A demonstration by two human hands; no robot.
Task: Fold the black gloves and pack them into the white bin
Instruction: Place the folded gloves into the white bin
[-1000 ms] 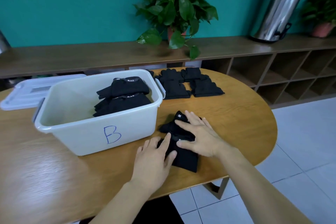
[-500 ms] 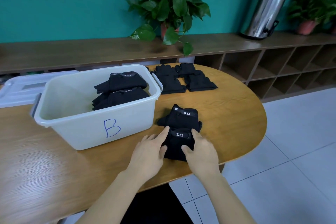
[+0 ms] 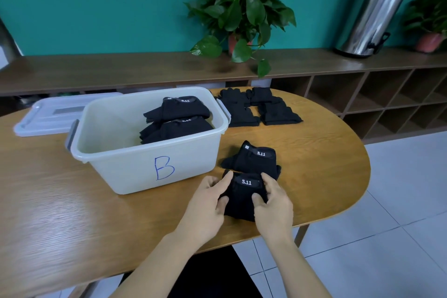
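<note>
A: Where is the glove in the head view?

B: The near black glove (image 3: 244,197) lies low in the middle of the frame, on the counter (image 3: 72,213). The left hand (image 3: 205,205) pinches its left side. The right hand (image 3: 273,203) pinches its right side.

A: And the white bin (image 3: 150,143)?

B: Up and left of both grips, with folded gloves (image 3: 176,118) inside. A second glove (image 3: 252,158) lies just above the hands.

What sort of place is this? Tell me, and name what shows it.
Probably an office or break room, not a home. A long wooden shelf unit with cubbyholes runs along a teal wall, carrying potted plants and a steel hot-water urn. The floor is pale tile.
</note>
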